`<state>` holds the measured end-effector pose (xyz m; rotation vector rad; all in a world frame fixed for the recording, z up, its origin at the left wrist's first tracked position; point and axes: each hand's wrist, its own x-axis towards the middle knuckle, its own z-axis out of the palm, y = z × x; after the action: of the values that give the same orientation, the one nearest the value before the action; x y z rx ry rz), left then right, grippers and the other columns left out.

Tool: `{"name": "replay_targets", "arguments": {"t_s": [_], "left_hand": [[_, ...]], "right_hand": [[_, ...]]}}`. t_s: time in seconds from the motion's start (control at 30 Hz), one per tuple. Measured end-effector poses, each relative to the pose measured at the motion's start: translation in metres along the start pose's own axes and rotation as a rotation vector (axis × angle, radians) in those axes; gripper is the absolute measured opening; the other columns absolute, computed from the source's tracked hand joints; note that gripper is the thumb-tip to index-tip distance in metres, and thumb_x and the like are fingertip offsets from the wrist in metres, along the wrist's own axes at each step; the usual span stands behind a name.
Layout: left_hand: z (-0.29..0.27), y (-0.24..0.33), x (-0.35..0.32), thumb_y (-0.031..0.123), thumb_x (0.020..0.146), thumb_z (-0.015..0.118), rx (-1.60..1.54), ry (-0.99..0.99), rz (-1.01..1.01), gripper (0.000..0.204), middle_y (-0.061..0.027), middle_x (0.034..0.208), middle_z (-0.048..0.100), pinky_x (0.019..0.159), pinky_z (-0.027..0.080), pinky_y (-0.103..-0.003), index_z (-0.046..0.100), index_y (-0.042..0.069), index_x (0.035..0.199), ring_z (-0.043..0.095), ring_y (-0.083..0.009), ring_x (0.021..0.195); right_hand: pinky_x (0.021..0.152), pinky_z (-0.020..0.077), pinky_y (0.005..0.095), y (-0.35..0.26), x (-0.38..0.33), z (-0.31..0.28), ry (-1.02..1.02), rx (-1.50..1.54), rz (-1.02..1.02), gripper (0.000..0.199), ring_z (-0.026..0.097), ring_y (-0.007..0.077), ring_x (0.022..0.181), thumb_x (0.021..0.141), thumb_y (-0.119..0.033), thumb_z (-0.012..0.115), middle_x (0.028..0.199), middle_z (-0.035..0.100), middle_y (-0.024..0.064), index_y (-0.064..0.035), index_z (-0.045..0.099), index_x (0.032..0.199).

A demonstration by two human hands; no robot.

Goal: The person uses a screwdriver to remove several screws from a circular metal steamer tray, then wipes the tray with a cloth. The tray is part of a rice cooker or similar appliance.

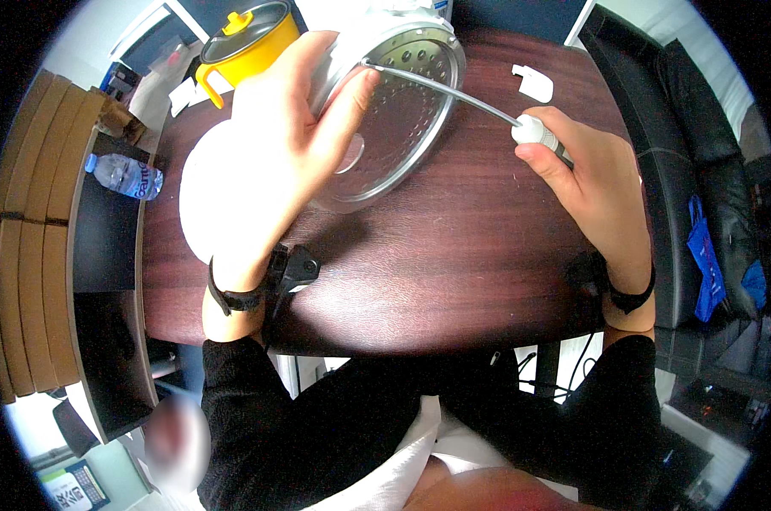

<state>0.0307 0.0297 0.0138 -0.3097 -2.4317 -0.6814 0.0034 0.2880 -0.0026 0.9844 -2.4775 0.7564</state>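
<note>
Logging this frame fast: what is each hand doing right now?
Left hand: closed, gripping the round perforated metal lid, tilted above the table.
Right hand: closed around a white-tipped handle with a thin metal rod reaching the lid.

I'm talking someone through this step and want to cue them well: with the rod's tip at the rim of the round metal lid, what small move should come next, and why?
Probably ease the thin metal rod a little further along the perforated metal lid. The right hand grips the rod's white handle, the left hand holds the lid tilted above the dark wooden table, and the tip sits by the left thumb.
</note>
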Motion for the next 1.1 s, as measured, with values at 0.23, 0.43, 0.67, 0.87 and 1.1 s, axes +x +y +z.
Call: {"name": "replay_targets", "arguments": {"t_s": [0.23,0.43,0.67,0.87,1.1], "left_hand": [[0.004,-0.002,-0.003,0.022,0.086,0.067,-0.062,0.047,-0.086,0.041,-0.0103,0.091,0.065,0.073,0.047,-0.024,0.055,-0.003,0.115,0.060,-0.0120,0.082],[0.010,0.004,-0.008,0.031,0.086,0.065,-0.045,0.140,-0.070,0.046,-0.0089,0.090,0.063,0.070,0.047,-0.028,0.053,0.002,0.120,0.060,-0.0139,0.078],[0.020,0.013,-0.007,0.022,0.084,0.066,0.123,0.215,-0.043,0.034,-0.0172,0.070,0.063,0.055,0.050,-0.036,0.056,-0.001,0.107,0.063,-0.0310,0.061],[0.025,-0.003,-0.003,0.019,0.082,0.067,0.051,0.321,0.107,0.032,-0.0180,0.066,0.061,0.053,0.049,-0.037,0.056,-0.002,0.104,0.062,-0.0334,0.057],[0.012,0.001,0.002,0.020,0.082,0.068,0.093,0.232,0.119,0.032,-0.0173,0.065,0.060,0.053,0.047,-0.036,0.056,-0.003,0.101,0.061,-0.0326,0.057]], "right_hand": [[0.040,0.0342,0.0202,-0.008,-0.006,-0.003,-0.543,0.813,0.471,0.039,0.047,0.0095,0.040,0.100,-0.035,0.036,0.054,0.050,0.0036,-0.0014,0.052,0.088],[0.034,0.0308,0.0189,-0.019,-0.015,0.013,-0.604,1.127,0.572,0.051,0.042,0.0069,0.035,0.099,-0.047,0.025,0.051,0.047,0.0026,-0.0034,0.049,0.086],[0.033,0.0300,0.0192,-0.020,-0.017,0.021,-0.630,1.199,0.594,0.051,0.040,0.0067,0.034,0.099,-0.048,0.025,0.051,0.046,0.0022,-0.0048,0.048,0.084],[0.035,0.0328,0.0273,-0.010,-0.008,0.019,-0.573,0.971,0.502,0.045,0.047,0.0139,0.036,0.097,-0.045,0.038,0.049,0.049,0.0043,-0.0054,0.050,0.079],[0.047,0.0412,0.0424,0.011,0.006,0.019,0.097,-0.088,-0.061,0.033,0.058,0.0340,0.055,0.088,-0.040,0.057,0.058,0.056,0.0132,-0.0075,0.053,0.079]]}}
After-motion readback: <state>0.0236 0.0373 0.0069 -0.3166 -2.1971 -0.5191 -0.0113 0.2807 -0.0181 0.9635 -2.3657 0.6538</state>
